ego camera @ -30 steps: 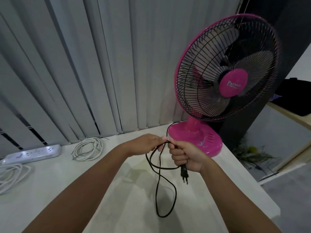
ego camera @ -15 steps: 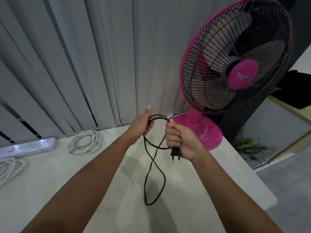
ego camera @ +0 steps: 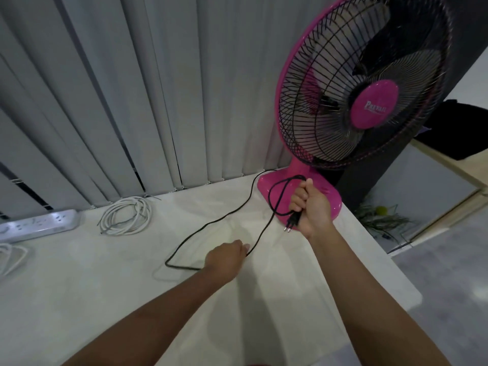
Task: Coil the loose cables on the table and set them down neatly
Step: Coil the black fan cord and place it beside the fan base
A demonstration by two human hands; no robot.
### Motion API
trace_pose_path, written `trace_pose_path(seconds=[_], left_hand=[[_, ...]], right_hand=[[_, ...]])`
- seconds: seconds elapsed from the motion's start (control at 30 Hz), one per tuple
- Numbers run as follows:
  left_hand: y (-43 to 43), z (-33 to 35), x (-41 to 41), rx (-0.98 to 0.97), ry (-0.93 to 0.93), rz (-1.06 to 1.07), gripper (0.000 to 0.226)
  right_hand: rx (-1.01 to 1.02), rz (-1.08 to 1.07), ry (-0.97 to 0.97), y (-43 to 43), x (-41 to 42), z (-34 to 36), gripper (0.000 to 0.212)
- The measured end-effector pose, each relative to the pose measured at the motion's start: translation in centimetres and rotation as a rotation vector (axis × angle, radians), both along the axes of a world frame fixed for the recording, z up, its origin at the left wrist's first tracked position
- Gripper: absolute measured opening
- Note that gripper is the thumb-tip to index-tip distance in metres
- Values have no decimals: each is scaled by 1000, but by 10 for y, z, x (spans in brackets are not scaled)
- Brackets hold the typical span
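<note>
Black cord (ego camera: pixel 211 228): runs from fan (ego camera: pixel 311 191) base at table (ego camera: pixel 343 273) far right corner, across mid-table.
Right hand (ego camera: pixel 310 207): fist closed on gathered loops and plug (ego camera: pixel 291 223), kept raised, likely as coil anchor.
Left hand (ego camera: pixel 228 258): closed around slack, apparently feeding next loop.
White coil (ego camera: pixel 125 215): far edge, done.

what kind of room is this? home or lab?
Likely a home or small office, not a lab: vertical blinds behind a white table, a pink desk fan and a power strip on it.
</note>
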State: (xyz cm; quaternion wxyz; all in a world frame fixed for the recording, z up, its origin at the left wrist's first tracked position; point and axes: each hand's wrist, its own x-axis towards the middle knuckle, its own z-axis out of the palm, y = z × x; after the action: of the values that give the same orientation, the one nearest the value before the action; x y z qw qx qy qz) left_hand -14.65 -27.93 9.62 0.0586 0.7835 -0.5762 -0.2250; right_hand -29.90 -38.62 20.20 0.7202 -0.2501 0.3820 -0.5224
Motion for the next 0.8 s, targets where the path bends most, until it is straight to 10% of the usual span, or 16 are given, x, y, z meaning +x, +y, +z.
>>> trace_pose_path(seconds=[0.1,0.27,0.47,0.67,0.8], left_hand=[[-7,23,-1,-126,-93,-120,33],[-21,82,-6,-378,270,-285,10],[-36,122,9,-387,951,-193,19],[-60,106,66,-365,187,-257,43],[-66,95,77,-451,110,-125,62]], right_hand=[[-119,-21,425,8,8,-18,34],[-368,94,840,25,27,-29,33],[-219,512,622,27,20,-18,28],[29,952,329,25,-6,-10,31],[121,928,-59,21,-14,-3,34]])
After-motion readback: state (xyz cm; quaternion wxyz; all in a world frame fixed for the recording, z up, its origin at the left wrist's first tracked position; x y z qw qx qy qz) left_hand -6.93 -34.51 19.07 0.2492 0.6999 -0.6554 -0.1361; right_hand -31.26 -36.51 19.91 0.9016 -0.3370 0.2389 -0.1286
